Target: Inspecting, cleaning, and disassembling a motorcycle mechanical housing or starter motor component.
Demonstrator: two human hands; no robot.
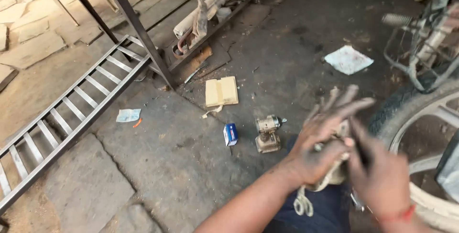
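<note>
— What is held in the hands?

— A dirty, pale rag [330, 175] is pressed between them. The grease-blackened left hand [325, 142] is spread over it with fingers fanned out; the right hand [382, 175], a red thread at its wrist, is closed against the rag's other side. A frayed end is seen hanging below, over a dark-trousered lap.

— Are any packages seen on the concrete floor [191, 142]?

— A small blue-and-white cardboard box [230, 134] is stood on end near the middle, closed, its contents hidden. Just to its right a grimy metal engine part [267, 133] is set. Farther back a flattened tan cardboard piece [222, 92] is laid. A crumpled pale wrapper [128, 115] is found beside the grey steel ladder frame [71, 108], and a white sheet [348, 60] near the motorcycle wheel [420, 118].
</note>
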